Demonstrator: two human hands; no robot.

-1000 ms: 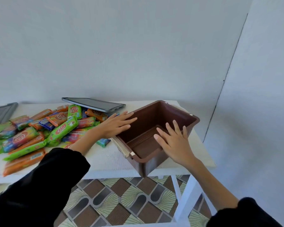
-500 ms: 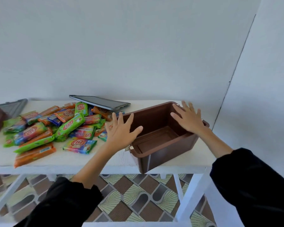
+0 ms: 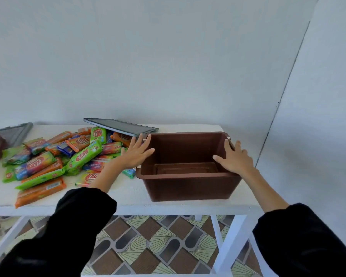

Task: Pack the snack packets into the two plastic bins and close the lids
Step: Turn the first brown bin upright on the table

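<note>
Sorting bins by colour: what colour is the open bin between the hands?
Plain brown bin, clearest in head view.

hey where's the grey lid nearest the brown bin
In the head view, the flat grey plastic lid lies tilted on the pile of colourful snack packets at the back of the white table, left of the brown plastic bin.

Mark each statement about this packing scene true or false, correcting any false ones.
1. The brown rectangular plastic bin holds no packets. True.
2. The pile of colourful snack packets lies right of the bin. False: it lies to the bin's left, on the white table.
3. The flat grey lid rests on the pile. True.
4. Both hands grip packets. False: the left hand and right hand touch the bin's two ends and hold no packets.
</note>
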